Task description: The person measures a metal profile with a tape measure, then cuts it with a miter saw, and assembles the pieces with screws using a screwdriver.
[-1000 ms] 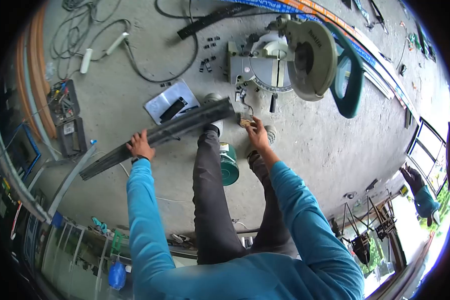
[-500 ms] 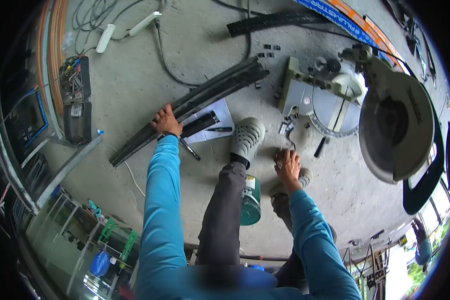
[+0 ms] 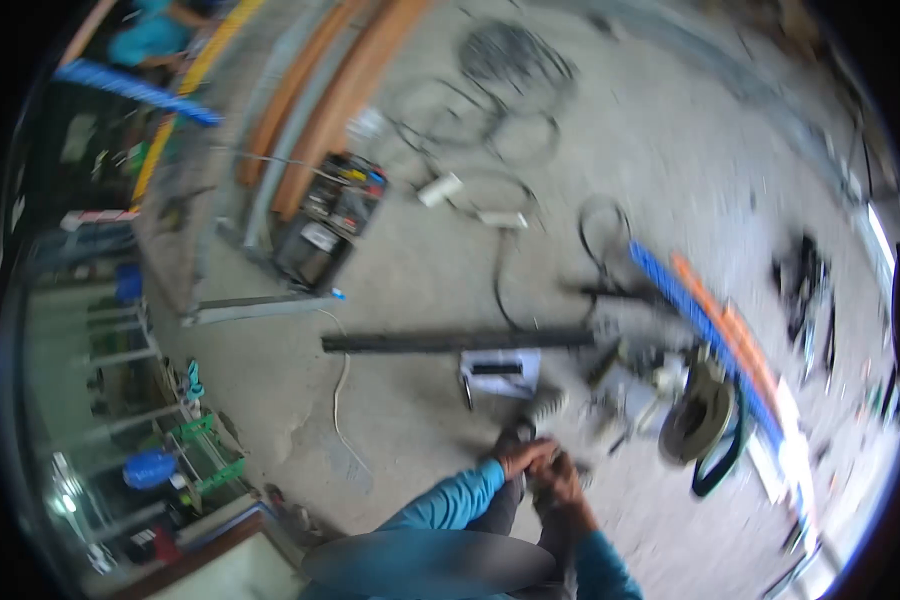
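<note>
My left hand (image 3: 526, 458) and my right hand (image 3: 562, 478) are together over my legs, at the lower middle of the blurred head view. Their fingers look drawn in, and whatever lies between them is too small and smeared to make out. Beyond them a long dark metal profile (image 3: 420, 342) lies across the floor. Just below it is a white sheet (image 3: 520, 383) with a short dark piece (image 3: 497, 369) on it, and a black pen-like item (image 3: 468, 392) is at the sheet's left edge.
A miter saw (image 3: 698, 418) stands at the right, beside blue and orange strips (image 3: 705, 320). An open toolbox (image 3: 315, 245) lies upper left near brown profiles (image 3: 340, 100). Cables (image 3: 500, 130) coil at the top. Another person (image 3: 155, 35) is at the top left.
My view has turned and pulled back. My left hand has left the long dark profile and come together with my right hand, which has moved up from the floor beside my shoe.
</note>
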Available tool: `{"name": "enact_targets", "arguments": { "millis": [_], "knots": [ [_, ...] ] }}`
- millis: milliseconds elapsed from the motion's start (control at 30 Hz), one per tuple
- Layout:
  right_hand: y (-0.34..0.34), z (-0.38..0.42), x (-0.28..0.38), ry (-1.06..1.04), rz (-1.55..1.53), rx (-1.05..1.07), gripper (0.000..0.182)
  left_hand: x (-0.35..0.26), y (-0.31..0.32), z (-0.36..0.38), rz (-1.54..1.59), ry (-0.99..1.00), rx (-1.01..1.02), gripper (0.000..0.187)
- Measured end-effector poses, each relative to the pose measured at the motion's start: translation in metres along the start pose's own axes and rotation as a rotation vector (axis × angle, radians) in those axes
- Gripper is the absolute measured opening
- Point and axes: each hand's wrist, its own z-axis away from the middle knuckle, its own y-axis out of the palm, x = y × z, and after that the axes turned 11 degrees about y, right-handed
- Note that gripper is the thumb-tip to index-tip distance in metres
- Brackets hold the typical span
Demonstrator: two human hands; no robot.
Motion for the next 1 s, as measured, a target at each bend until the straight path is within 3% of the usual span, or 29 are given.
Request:
{"name": "enact_targets", "arguments": {
  "millis": [33, 67, 133, 200, 267, 333, 367, 400, 467, 567, 633, 667, 700, 767, 800, 833, 867, 900, 967, 1000],
  "knots": [
    [0.029, 0.026, 0.052, -0.055, -0.114, 0.007, 0.055, -0.065, 0.005, 0.007, 0.369, -0.260, -0.041, 0.034],
    [0.034, 0.051, 0.096, 0.019, 0.030, 0.006, 0.060, -0.137, 0.010, 0.012, 0.637, -0.513, -0.139, 0.032],
    [0.058, 0.096, 0.182, 0.006, 0.043, 0.101, 0.055, -0.226, -0.006, 0.025, 0.244, -0.052, -0.028, 0.038],
    [0.078, 0.115, 0.243, 0.076, -0.035, 0.183, 0.050, -0.254, -0.038, 0.022, -0.095, 0.154, -0.033, 0.038],
    [0.095, 0.118, 0.292, -0.021, 0.059, 0.283, 0.053, -0.366, -0.065, 0.046, -0.186, 0.228, 0.040, 0.047],
    [0.140, 0.132, 0.352, -0.214, 0.022, 0.367, 0.060, -0.459, -0.088, 0.074, -0.677, 0.428, 0.016, 0.052],
    [0.149, 0.120, 0.368, -0.289, 0.142, 0.446, 0.063, -0.491, -0.096, 0.087, -0.756, 0.406, 0.000, 0.059],
    [0.170, 0.127, 0.395, -0.269, 0.196, 0.478, 0.055, -0.511, -0.104, 0.098, -0.882, 0.430, -0.070, 0.063],
    [0.201, 0.126, 0.440, -0.434, 0.485, 0.464, 0.044, -0.570, -0.125, 0.123, -1.059, 0.364, -0.066, 0.058],
    [0.228, 0.065, 0.471, -0.606, 0.583, 0.554, 0.036, -0.629, -0.172, 0.141, -1.264, 0.373, -0.094, 0.058],
    [0.253, 0.057, 0.520, -0.680, 0.531, 0.595, 0.032, -0.668, -0.225, 0.152, -1.385, 0.398, -0.193, 0.056],
    [0.267, 0.049, 0.548, -0.719, 0.501, 0.618, 0.029, -0.680, -0.262, 0.155, -1.502, 0.509, -0.308, 0.052],
    [0.272, 0.034, 0.580, -0.891, 0.713, 0.426, 0.023, -0.718, -0.284, 0.165, -1.589, 0.386, -0.362, 0.050],
    [0.272, -0.029, 0.629, -1.181, 0.710, 0.272, 0.016, -0.781, -0.342, 0.176, -1.804, 0.452, -0.547, 0.042],
    [0.266, -0.067, 0.653, -1.296, 0.851, 0.157, 0.017, -0.820, -0.364, 0.186, -1.897, 0.211, -0.554, 0.044],
    [0.261, -0.097, 0.668, -1.324, 0.866, 0.059, 0.019, -0.850, -0.388, 0.197, -2.094, 0.303, -0.648, 0.042],
    [0.256, -0.121, 0.687, -1.337, 0.919, 0.018, 0.014, -0.871, -0.425, 0.208, -1.982, 0.144, -0.693, 0.037],
    [0.268, -0.115, 0.712, -1.207, 1.135, -0.206, 0.013, -0.912, -0.425, 0.230, -2.157, 0.262, -0.754, 0.035],
    [0.273, -0.186, 0.733, -1.375, 1.163, -0.295, 0.019, -0.965, -0.447, 0.268, -2.150, 0.218, -0.949, 0.041],
    [0.287, -0.203, 0.748, -1.072, 1.228, -0.253, 0.019, -0.989, -0.452, 0.288, -2.227, 0.201, -0.986, 0.044]
  ]
}}
